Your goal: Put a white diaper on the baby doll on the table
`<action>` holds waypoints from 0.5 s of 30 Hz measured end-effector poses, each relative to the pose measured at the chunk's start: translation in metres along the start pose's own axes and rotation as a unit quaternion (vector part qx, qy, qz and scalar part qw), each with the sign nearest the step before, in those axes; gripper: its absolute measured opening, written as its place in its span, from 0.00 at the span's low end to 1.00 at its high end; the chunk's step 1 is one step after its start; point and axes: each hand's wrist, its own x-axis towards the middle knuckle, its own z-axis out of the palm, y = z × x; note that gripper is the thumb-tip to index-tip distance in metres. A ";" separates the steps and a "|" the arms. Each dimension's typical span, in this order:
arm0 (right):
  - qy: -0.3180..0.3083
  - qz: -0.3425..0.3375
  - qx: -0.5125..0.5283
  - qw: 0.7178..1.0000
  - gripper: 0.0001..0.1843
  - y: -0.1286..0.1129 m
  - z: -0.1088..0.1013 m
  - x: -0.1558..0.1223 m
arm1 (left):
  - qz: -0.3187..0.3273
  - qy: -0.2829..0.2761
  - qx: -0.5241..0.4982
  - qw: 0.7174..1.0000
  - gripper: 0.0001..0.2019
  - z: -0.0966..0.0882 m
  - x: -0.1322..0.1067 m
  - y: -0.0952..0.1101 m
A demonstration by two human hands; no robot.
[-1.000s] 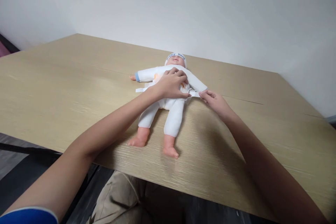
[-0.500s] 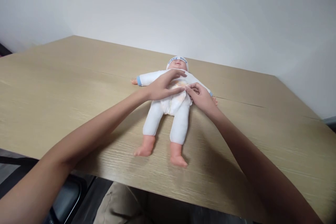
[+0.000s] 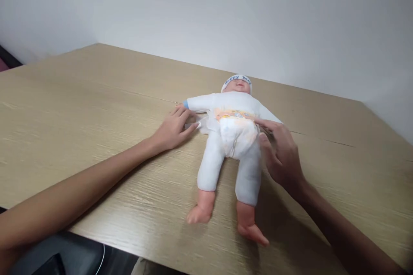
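Head | diaper around doll: likely soft; grasp wing | beside doll: left hand grip unclear, right hand unclenched

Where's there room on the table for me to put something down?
A big bare patch of table lies between the left hand and the wall. Another stretches right of the right hand. There's a narrow gap between the doll's feet. It's crowded around the diaper, with a hand at each side.
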 end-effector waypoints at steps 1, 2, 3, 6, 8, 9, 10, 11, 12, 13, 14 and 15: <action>0.015 -0.003 -0.017 1.000 0.18 -0.005 -0.001 0.008 | -0.027 -0.001 0.018 0.999 0.17 0.002 0.001 -0.002; 0.020 -0.012 -0.029 0.999 0.16 -0.010 -0.001 0.016 | -0.049 -0.007 0.030 0.998 0.17 0.004 0.003 -0.003; 0.013 -0.026 -0.034 0.999 0.15 -0.015 0.000 0.026 | -0.065 -0.017 0.036 0.997 0.17 0.006 0.004 -0.004; -0.061 -0.071 -0.023 0.995 0.12 -0.028 0.010 0.053 | -0.093 -0.043 0.015 0.995 0.17 0.009 0.009 -0.004; -0.120 -0.077 -0.028 0.989 0.13 -0.034 0.019 0.068 | -0.118 -0.050 -0.040 0.991 0.17 0.007 0.013 -0.005; -0.146 -0.070 -0.040 0.986 0.14 -0.036 0.024 0.074 | -0.130 -0.056 -0.072 0.987 0.17 0.006 0.016 -0.005; -0.169 -0.058 -0.055 0.982 0.15 -0.038 0.028 0.078 | -0.142 -0.062 -0.101 0.983 0.18 0.003 0.019 -0.005; -0.188 -0.043 -0.071 0.979 0.16 -0.041 0.031 0.082 | -0.149 -0.073 -0.122 0.979 0.19 0.000 0.022 -0.005; -0.202 -0.028 -0.085 0.975 0.16 -0.044 0.034 0.084 | -0.152 -0.082 -0.143 0.975 0.21 -0.004 0.025 -0.004; -0.212 -0.016 -0.098 0.972 0.17 -0.046 0.037 0.085 | -0.154 -0.086 -0.171 0.969 0.22 -0.008 0.029 -0.003; -0.220 -0.006 -0.110 0.969 0.17 -0.049 0.039 0.085 | -0.156 -0.084 -0.208 0.962 0.22 -0.011 0.033 0.000; -0.225 -0.001 -0.122 0.967 0.17 -0.052 0.041 0.085 | -0.158 -0.077 -0.247 0.953 0.23 -0.014 0.037 0.003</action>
